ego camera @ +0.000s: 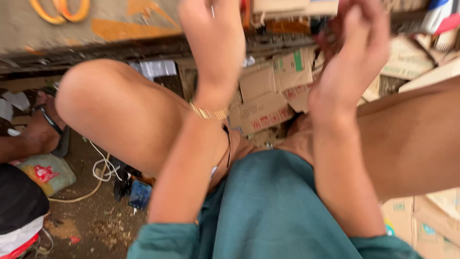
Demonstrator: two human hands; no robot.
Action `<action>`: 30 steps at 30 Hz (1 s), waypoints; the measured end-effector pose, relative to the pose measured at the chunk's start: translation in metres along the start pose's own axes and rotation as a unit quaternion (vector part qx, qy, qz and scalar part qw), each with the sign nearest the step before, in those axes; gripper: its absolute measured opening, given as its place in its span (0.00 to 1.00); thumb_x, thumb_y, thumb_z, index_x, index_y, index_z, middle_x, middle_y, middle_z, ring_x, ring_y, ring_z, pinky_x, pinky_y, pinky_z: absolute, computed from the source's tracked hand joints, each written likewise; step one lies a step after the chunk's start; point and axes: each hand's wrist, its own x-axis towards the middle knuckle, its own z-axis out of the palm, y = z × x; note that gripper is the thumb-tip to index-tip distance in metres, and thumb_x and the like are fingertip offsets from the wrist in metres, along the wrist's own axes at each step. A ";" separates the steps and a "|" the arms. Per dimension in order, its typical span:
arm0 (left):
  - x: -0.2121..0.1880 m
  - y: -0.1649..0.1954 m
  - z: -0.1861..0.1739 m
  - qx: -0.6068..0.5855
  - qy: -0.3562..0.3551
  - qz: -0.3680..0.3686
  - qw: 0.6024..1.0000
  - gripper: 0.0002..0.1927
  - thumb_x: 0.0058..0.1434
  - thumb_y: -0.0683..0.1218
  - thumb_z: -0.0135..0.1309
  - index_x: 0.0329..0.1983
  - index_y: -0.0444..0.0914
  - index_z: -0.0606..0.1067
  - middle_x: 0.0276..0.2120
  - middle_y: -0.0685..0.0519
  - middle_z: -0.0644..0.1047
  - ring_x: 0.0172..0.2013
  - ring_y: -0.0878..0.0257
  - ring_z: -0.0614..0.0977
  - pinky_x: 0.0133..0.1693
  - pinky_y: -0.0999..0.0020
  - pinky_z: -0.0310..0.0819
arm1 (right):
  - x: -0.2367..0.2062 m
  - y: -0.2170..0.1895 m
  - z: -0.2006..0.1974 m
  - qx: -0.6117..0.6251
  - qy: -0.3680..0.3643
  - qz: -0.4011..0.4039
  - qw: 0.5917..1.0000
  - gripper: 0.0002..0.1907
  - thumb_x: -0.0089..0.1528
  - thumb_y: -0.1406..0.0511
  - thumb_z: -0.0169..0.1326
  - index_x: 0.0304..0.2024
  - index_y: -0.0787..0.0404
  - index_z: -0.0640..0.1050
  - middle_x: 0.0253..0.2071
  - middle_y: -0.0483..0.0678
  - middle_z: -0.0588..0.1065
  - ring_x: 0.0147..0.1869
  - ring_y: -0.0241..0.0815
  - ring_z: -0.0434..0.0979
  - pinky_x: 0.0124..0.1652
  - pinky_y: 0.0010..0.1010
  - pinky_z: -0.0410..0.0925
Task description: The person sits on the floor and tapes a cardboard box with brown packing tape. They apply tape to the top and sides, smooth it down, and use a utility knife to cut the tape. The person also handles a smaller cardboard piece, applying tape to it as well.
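While both hands were raised in front of the squatting knees, whatever they worked on sat at the very top edge of the view, half cut off and motion-blurred: the right hand [352,57] had its fingers [335,33] curled inward around something small and dark reddish [325,41], though I could not tell whether they were truly clamped on it or only cupped about it. The left hand [215,43] was lifted with its back to the camera, a thin gold-coloured metal bangle [208,113] round the wrist; its fingertips ran out of frame, so whether it was spread or closed could not be told.

Just beyond the hands lay a loose heap of flattened tan cardboard boxes with red and green print [263,103], matte, creased and ragged at the edges. My judgement was that a small piece slipping from such a loose curl would fall among those overlapping flaps and be hard to find, and that the heap itself could slide if leaned on.

Nearer the body hung a soft teal cloth garment [268,206]. At the left, the dirt ground [96,220] was gritty with scraps, crossed by a limp white cord [103,165], which could snag a foot. Beside it lay a pale crumpled plastic sack with red marking [48,172], and another person's foot in a dark strapped sandal [45,127].
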 end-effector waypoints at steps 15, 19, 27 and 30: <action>-0.086 -0.057 -0.014 0.271 -0.045 0.257 0.927 0.18 0.73 0.40 0.57 0.65 0.40 0.74 0.55 0.48 0.78 0.53 0.56 0.83 0.54 0.67 0.80 | -0.042 0.060 -0.007 -0.032 0.008 -0.100 0.994 0.11 0.73 0.73 0.49 0.58 0.66 0.74 0.61 0.50 0.75 0.58 0.42 0.82 0.52 0.32 0.79; -0.077 -0.061 -0.015 0.278 -0.048 0.279 0.918 0.18 0.73 0.39 0.58 0.64 0.41 0.73 0.55 0.47 0.78 0.49 0.56 0.84 0.49 0.68 0.81 | -0.046 0.065 0.001 -0.058 0.000 -0.104 0.993 0.11 0.74 0.74 0.51 0.59 0.69 0.74 0.57 0.52 0.76 0.57 0.43 0.81 0.52 0.34 0.80; -0.072 -0.062 -0.015 0.249 -0.041 0.290 0.923 0.18 0.73 0.39 0.59 0.64 0.42 0.73 0.52 0.49 0.77 0.46 0.58 0.83 0.48 0.68 0.80 | -0.044 0.068 0.002 -0.065 -0.001 -0.079 0.995 0.10 0.74 0.73 0.50 0.57 0.70 0.75 0.54 0.54 0.77 0.56 0.46 0.83 0.50 0.36 0.80; -0.070 -0.061 -0.016 0.228 -0.047 0.275 0.933 0.17 0.72 0.38 0.60 0.62 0.41 0.75 0.50 0.51 0.77 0.43 0.61 0.83 0.46 0.71 0.80 | -0.046 0.067 0.003 -0.068 -0.005 -0.075 0.995 0.09 0.75 0.73 0.49 0.56 0.70 0.75 0.53 0.54 0.77 0.55 0.46 0.83 0.49 0.36 0.80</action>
